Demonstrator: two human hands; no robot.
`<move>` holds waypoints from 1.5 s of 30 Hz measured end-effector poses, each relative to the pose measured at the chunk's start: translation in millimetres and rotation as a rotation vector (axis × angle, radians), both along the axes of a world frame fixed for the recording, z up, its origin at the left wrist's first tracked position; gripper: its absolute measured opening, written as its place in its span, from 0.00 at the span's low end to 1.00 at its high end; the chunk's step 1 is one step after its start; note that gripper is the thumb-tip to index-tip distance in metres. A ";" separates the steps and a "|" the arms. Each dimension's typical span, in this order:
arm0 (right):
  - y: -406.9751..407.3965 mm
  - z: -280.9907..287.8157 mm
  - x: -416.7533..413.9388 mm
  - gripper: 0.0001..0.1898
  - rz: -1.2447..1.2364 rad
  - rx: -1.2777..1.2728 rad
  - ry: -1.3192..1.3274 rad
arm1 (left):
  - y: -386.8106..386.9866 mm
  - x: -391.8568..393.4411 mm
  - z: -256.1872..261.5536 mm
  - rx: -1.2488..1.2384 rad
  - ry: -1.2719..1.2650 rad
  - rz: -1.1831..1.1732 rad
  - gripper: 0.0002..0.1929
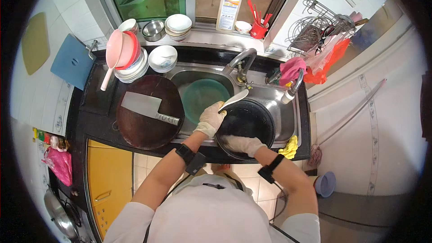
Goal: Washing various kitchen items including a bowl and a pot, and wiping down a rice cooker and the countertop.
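Note:
My left hand, in a thin whitish glove, grips a pale curved handle with a dark underside. It lies at the rim of a black pan, and the glove hides where handle and pan meet. The pan is tilted over the front of the double steel sink, and its inside looks wet. Also gloved, my right hand is against the near inner side of the pan. Motion blurs its fingers, so I cannot tell whether anything is in them.
A cleaver lies on a round wooden chopping board at left. A green basin sits in the left sink bowl beneath the curved faucet. Stacked bowls stand behind. A yellow cloth hangs at the front edge.

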State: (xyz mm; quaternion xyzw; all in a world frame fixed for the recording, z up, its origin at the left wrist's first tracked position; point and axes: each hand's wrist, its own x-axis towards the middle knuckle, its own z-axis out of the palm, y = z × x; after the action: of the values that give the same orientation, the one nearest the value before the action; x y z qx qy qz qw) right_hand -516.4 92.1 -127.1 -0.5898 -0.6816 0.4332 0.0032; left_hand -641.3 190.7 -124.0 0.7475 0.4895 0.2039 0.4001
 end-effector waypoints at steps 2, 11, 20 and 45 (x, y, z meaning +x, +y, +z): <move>-15.8 36.6 11.8 0.26 0.182 -0.313 -0.206 | 1.1 0.8 -10.7 0.018 -0.015 0.011 0.21; 21.8 -53.0 42.4 0.24 0.106 -0.145 -0.443 | 2.5 9.5 -1.5 0.012 0.024 -0.048 0.20; -16.6 -41.2 58.4 0.22 0.545 -0.203 -0.529 | 2.0 7.1 13.9 -0.007 0.072 -0.086 0.19; -5.8 20.7 97.4 0.11 0.697 0.054 -0.871 | -3.3 5.0 7.6 0.035 0.027 -0.071 0.17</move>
State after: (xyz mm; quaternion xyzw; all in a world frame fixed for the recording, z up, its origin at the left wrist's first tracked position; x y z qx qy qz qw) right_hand -419.0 86.3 -106.4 -0.4539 -0.7853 0.1073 -0.4071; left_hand -636.4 187.4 -116.4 0.7739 0.4643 0.1880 0.3876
